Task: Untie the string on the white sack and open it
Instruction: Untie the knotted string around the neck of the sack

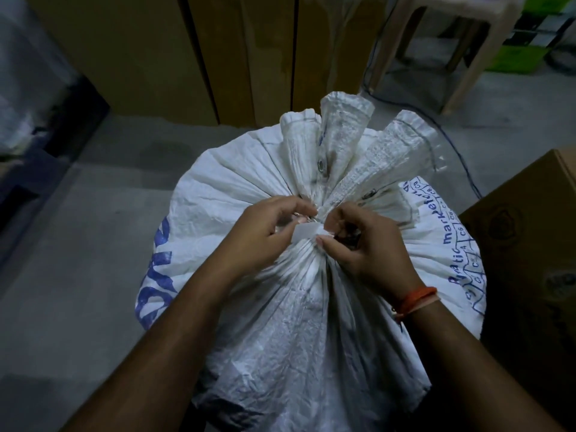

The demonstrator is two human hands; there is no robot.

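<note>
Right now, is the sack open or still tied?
Still tied: the sack neck is bunched at the string, both hands picking at it.

I read blue print on the white sack [249, 188], right side, curving along the edge: "matic" and "market", each likely part of a longer word, the rest lost in folds. Beside it a blue grid of small cells, some lettered "C8", "C", "A". Sack's left side has big blue letters, wrapped and cut off; I can't read them. The cardboard box [526, 232] at right carries faint round marks, illegible.
</note>
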